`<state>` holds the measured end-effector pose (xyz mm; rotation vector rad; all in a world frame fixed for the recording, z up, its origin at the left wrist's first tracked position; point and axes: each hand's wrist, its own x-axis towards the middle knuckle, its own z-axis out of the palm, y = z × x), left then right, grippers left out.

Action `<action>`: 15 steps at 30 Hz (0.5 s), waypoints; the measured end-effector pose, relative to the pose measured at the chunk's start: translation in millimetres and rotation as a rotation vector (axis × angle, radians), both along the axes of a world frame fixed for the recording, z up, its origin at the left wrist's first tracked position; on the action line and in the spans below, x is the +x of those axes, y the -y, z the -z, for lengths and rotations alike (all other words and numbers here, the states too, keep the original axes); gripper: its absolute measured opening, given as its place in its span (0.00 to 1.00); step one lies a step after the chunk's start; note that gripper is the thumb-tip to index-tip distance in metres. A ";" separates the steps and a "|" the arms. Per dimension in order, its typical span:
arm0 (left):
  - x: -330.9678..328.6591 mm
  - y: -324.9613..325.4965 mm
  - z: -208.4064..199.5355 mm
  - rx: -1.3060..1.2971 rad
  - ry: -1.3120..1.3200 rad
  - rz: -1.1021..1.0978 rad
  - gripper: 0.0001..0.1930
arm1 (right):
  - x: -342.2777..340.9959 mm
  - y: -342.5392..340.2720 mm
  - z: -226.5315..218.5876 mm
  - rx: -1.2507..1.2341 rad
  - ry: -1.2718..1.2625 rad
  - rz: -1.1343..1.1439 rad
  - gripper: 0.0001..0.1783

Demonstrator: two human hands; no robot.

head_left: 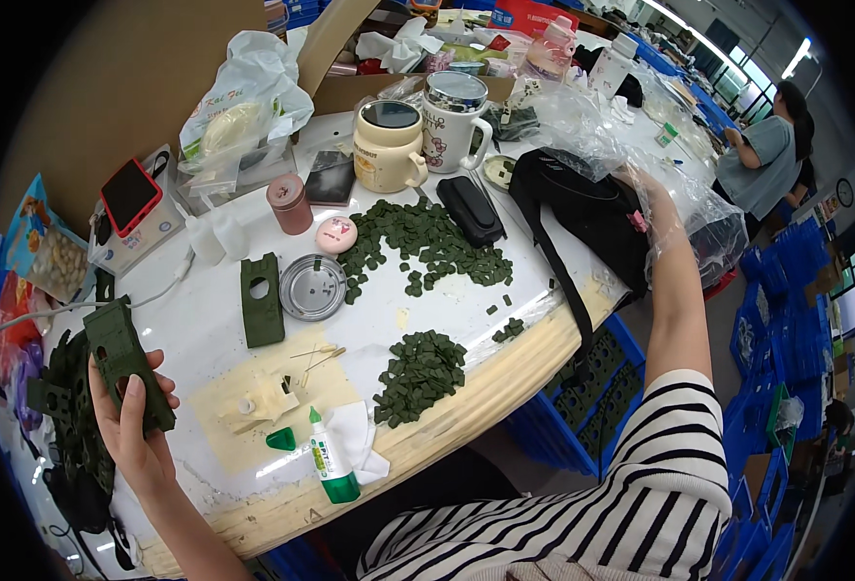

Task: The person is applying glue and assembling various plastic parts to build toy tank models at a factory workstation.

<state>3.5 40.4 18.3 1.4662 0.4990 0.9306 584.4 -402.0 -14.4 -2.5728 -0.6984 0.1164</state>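
My left hand (143, 431) is closed round a dark green moulded panel (121, 351) with a round hole, held up over the table's left side. Beside it lie dark green parts (71, 387), partly hidden. My right arm stretches to the far right, where my right hand (634, 182) is at a black bag (575, 198) and a crumpled clear plastic bag (703, 237); its fingers are hidden. A similar green panel (262, 302) lies flat on the table. Two heaps of small green pieces, a larger heap (413, 237) and a nearer heap (421, 376), lie in the middle.
A glue bottle (332, 460) lies near the front edge by a white tissue (362, 431). A round metal lid (313, 288), a cream mug (387, 150), a white mug (452, 126) and a black case (470, 211) stand farther back. Blue crates (568, 436) sit below; a person (766, 160) stands far right.
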 end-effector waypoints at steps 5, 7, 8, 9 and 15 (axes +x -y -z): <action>3.7 -9.9 10.7 -0.025 0.011 0.079 0.28 | 70.8 79.5 21.7 0.631 -0.305 -0.021 0.24; -5.4 -3.1 1.3 0.003 -0.028 0.011 0.27 | 55.5 25.9 35.2 0.524 -0.183 0.065 0.24; -6.8 -2.8 0.0 0.005 -0.028 0.012 0.27 | 49.2 20.4 31.4 0.451 -0.090 0.096 0.24; -6.2 -4.3 0.8 0.002 -0.025 0.021 0.27 | 44.9 22.2 27.0 0.371 0.005 0.140 0.24; -2.1 -2.4 -0.7 -0.008 0.007 0.038 0.27 | 61.5 42.0 13.2 0.033 0.209 0.234 0.21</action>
